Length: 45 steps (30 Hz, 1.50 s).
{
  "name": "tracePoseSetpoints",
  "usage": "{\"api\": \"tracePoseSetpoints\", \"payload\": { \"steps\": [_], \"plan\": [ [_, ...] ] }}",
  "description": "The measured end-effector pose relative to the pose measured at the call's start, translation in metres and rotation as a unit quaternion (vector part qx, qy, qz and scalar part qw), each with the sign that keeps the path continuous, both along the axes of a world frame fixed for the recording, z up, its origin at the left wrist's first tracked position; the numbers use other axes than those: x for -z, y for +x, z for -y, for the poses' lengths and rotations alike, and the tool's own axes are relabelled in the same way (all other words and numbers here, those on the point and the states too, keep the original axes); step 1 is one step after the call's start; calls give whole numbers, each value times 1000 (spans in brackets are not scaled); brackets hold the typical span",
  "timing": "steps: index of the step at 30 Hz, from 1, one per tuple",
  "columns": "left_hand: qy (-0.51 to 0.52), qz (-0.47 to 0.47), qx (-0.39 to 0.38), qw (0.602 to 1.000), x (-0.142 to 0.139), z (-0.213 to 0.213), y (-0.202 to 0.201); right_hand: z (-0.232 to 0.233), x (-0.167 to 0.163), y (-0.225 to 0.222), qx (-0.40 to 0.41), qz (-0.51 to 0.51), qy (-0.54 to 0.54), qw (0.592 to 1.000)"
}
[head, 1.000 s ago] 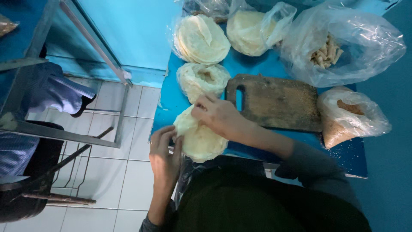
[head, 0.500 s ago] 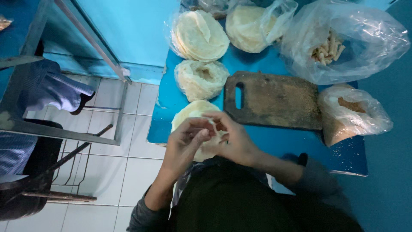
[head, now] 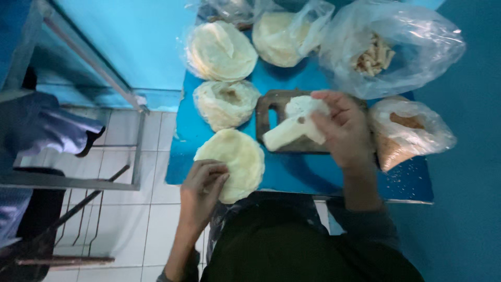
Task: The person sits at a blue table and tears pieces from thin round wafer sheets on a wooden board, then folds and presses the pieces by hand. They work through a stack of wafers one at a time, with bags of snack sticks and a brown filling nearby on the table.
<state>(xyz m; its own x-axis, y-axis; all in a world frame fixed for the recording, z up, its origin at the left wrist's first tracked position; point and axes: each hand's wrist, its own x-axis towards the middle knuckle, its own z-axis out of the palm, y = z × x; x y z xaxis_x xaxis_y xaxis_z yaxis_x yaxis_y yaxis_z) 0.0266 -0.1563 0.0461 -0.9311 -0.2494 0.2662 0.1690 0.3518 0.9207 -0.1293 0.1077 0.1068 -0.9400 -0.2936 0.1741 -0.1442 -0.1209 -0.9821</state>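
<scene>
Blur eats most of the detail around the cutting board (head: 271, 117), so I'll use that as the anchor. Right hand (head: 342, 128) sits over the board with its grip closed on a folded wrapper (head: 293, 125), pale and partly rolled; there's a small dark spot on it but I can't tell what it is. Most of the board is hidden under that hand and wrapper, only its left end with the handle slot shows. Left hand (head: 202, 183) is down-left of the board, fingers flat on the near edge of a round flat wrapper (head: 235, 159), grip loose, not pinching anything. That wrapper overhangs the worktop's (head: 292, 177) front edge a little. Up-left of the board sit two bagged wrapper stacks (head: 220, 51), tightly packed, one more above it cut off by the frame. Right of the board, a bag of brown crumbs (head: 404, 133) just beside it. Only bare blue strip is between board and front edge.
</scene>
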Motion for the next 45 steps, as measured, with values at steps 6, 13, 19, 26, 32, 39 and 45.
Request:
{"api": "tracePoseSetpoints", "payload": {
  "steps": [6, 13, 19, 26, 32, 39, 45],
  "plan": [
    [-87, -113, 97, 985, -68, -15, -46, -56, -90, 4, -188, -132, 237, 944],
    [62, 83, 477, 873, -89, -80, -131, -70, -119, -11, -230, -226, 367, 873],
    [-202, -196, 226, 933, -77, -92, -169, -97, -92, -34, -20, -281, 376, 883],
    [-456, -145, 197, 856, -36, -110, -164, -108, -9, -40, -62, -470, 422, 773],
    [-546, -193, 203, 790, -19, -111, -139, -108, 24, -11, -40, -461, 489, 739],
    [-550, -177, 205, 790, -31, -102, -124, -121, 5, -3, -53, -328, 446, 831],
    [-371, -146, 253, 882, -66, -71, -106, -107, -9, 12, 45, -256, 419, 870]
  ]
}}
